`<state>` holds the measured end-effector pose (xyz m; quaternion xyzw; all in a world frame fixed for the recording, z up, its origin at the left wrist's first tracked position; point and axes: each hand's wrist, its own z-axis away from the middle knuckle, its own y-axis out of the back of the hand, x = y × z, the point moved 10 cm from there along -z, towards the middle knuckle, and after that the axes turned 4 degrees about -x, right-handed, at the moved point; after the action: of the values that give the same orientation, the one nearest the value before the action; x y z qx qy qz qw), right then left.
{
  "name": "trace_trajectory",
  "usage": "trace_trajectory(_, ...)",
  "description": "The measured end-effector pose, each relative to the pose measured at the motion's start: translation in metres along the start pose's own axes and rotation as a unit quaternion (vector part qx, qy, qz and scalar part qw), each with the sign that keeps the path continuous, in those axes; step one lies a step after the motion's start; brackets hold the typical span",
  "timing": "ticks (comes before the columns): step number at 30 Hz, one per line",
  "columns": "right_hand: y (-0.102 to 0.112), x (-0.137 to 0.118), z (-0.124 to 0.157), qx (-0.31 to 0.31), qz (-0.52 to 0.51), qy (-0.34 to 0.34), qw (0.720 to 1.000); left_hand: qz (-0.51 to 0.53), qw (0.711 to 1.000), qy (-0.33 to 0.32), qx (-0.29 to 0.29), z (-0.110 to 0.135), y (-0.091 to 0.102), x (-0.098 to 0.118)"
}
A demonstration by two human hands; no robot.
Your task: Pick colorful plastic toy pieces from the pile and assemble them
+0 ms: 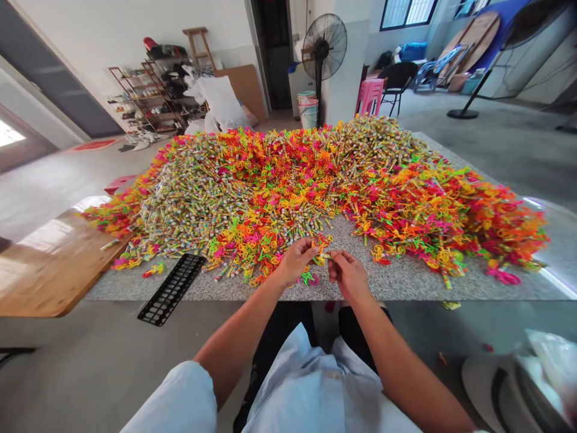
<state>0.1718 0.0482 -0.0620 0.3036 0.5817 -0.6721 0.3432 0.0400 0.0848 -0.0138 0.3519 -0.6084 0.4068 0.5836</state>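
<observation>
My left hand [296,263] is closed in a pinch near the front edge of the granite table, with an orange plastic piece at its fingertips. Against it lies a small printed tube [325,256], whose other end my right hand [350,276] pinches. Whether piece and tube are joined is too small to tell. Beneath my hands lie a few loose green and pink plastic pieces [308,278]. Beyond them spreads a big heap of similar printed tubes [193,192], mixed with orange, yellow, pink and green plastic pieces [406,204].
A black slotted tray [172,288] overhangs the granite table's [387,291] front edge at the left. Beside it stands a wooden board [49,264]. On the floor at the lower right is a bin with a plastic bag [552,361]. A standing fan [322,48] rises behind the heap.
</observation>
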Motion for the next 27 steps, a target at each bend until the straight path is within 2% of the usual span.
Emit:
trace_trajectory(6,0.006,0.003,0.000,0.007,-0.010,-0.011,1.000,-0.084,0.996,-0.007,-0.003,0.000,0.001,-0.001)
trace_trajectory(10,0.010,0.010,0.002,0.004,-0.053,-0.040,0.998,-0.192,0.981,-0.020,-0.005,0.000,0.001,0.009)
trace_trajectory(13,0.011,0.011,0.002,-0.009,-0.051,-0.053,0.997,-0.242,0.970,-0.020,-0.020,0.000,-0.001,0.009)
trace_trajectory(19,0.011,0.018,0.005,-0.065,0.029,-0.098,0.993,-0.200,0.975,0.006,-0.096,0.004,-0.012,-0.011)
trace_trajectory(24,0.010,0.019,0.006,-0.100,0.061,-0.094,0.989,-0.246,0.967,-0.012,-0.068,0.004,-0.015,-0.008)
trace_trajectory(27,0.007,0.028,0.010,-0.136,0.073,-0.143,0.978,-0.262,0.962,-0.028,-0.064,0.006,-0.018,-0.008)
